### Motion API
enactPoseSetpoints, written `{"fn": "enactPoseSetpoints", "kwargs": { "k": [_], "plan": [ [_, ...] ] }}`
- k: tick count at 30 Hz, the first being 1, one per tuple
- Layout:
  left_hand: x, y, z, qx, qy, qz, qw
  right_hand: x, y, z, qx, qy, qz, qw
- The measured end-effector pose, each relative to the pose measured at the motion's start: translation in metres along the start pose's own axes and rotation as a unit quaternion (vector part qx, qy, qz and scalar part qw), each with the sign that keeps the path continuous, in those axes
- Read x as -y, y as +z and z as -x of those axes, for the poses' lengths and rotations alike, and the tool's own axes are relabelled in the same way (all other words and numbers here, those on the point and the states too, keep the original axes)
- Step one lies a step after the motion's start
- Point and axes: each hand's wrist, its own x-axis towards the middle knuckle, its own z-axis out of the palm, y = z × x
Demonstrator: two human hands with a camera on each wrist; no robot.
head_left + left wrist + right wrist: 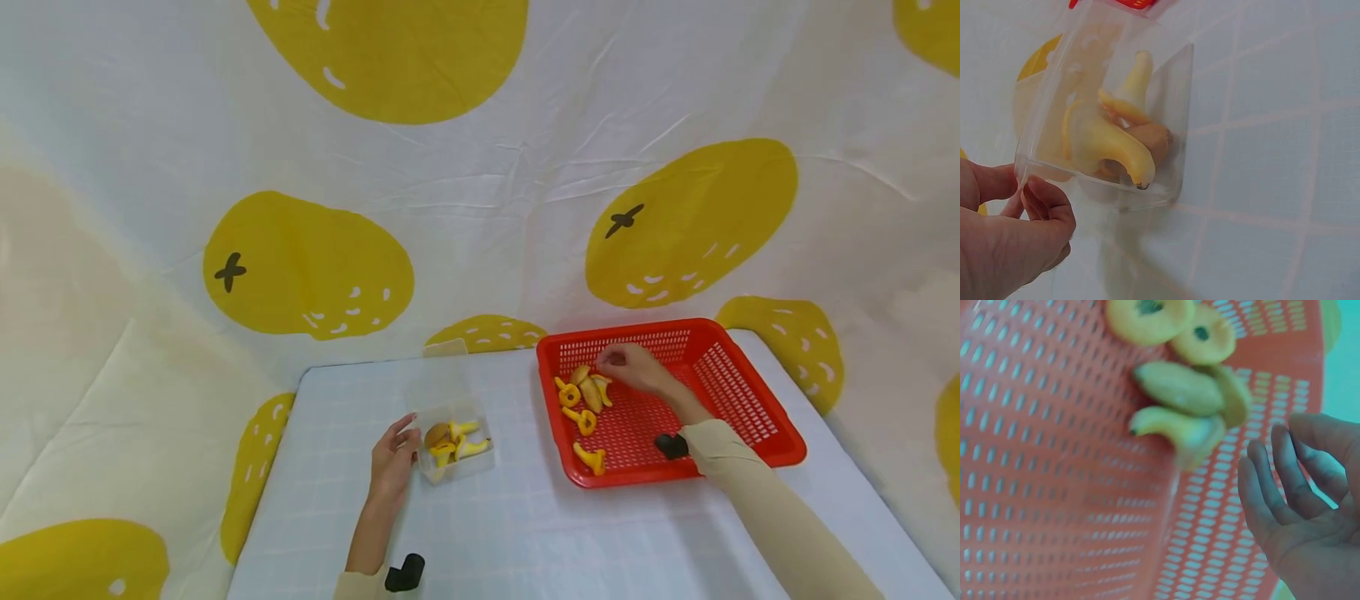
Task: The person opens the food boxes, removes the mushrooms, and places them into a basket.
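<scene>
A clear plastic box (459,473) on the table holds several toy mushrooms: a brown-capped one (437,434) and yellow ones (471,448). In the left wrist view, my left hand (1019,240) pinches the box's rim at one corner between thumb and fingers. My right hand (633,367) is over the red basket (757,408), near its far wall. Its fingers are loosely bent with nothing between them in the right wrist view. Just beside them lie a tan mushroom (1182,387) and a yellow mushroom (1154,420), apart from the hand.
More yellow mushrooms (589,458) lie along the basket's left side. The box's clear lid (442,379) stands open behind it. White cloth with large yellow fruit prints (307,267) hangs behind the pale checked table (510,533).
</scene>
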Motion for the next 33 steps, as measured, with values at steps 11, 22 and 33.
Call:
{"fn": "enactPoseSetpoints", "kwargs": {
  "k": [11, 22, 33],
  "plan": [
    [-0.002, -0.001, 0.0, 0.001, -0.007, -0.011, 0.9999, 0.042, 0.012, -0.01, 0.034, -0.057, -0.013, 0.998],
    [-0.002, -0.002, -0.002, 0.004, -0.013, 0.004, 0.9999, 0.084, 0.041, -0.018, 0.064, -0.113, -0.015, 0.991],
    [-0.001, -0.003, -0.002, 0.008, -0.008, 0.003, 0.9999, 0.111, 0.082, -0.027, 0.112, -0.156, -0.045, 0.98]
  ]
}}
